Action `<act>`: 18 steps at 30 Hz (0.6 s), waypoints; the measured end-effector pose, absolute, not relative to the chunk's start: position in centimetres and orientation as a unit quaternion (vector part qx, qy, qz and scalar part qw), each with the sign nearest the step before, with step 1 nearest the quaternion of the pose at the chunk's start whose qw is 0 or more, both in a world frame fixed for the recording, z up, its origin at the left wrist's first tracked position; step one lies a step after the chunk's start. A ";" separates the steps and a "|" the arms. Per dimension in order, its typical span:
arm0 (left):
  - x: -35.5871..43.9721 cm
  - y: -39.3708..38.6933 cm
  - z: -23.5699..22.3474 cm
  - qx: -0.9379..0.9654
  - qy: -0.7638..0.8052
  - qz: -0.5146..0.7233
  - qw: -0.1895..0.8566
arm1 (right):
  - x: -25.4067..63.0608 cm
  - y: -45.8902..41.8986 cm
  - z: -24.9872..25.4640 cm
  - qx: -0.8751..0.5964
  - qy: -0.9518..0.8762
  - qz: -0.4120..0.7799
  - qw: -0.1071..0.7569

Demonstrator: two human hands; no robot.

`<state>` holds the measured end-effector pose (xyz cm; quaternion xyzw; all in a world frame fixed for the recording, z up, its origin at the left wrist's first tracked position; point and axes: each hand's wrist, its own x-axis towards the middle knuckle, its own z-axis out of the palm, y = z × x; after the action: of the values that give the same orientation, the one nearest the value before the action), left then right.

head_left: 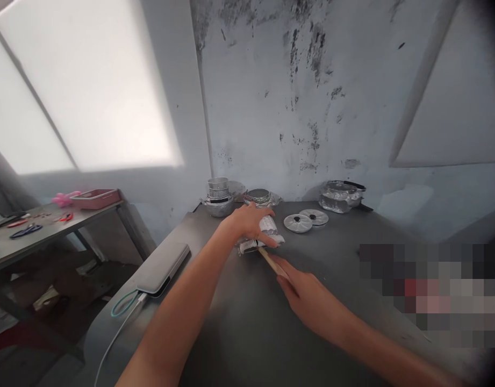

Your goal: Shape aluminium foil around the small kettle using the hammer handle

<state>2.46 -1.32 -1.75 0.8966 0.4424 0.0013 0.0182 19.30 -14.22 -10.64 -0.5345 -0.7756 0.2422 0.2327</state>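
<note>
Fingers of the left hand (250,221) spread open over a crinkled, wrapped bundle (268,226) mid-frame; those of the right hand (301,287) grip a pale stick (273,263), its far end at the bundle's near edge. Farther out, two lids (291,224) right of centre, a grey case (162,267) lower left, all on the dark table (239,333)
</note>
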 end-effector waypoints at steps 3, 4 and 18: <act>2.4 -1.3 -1.7 0.897 0.441 -0.001 0.022 | 19.3 -14.2 -10.6 -0.549 -0.768 0.227 0.239; 2.4 -1.3 -1.6 0.897 0.441 -0.001 0.023 | 19.3 -14.2 -10.7 -0.552 -0.768 0.220 0.238; 2.3 -1.1 -1.6 0.897 0.440 -0.008 0.038 | 19.3 -14.0 -10.5 -0.555 -0.765 0.225 0.238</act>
<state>2.32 -1.10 -1.60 0.8971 0.4400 -0.0081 0.0384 19.30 -14.02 -10.46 -0.5547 -0.7647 0.2253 0.2383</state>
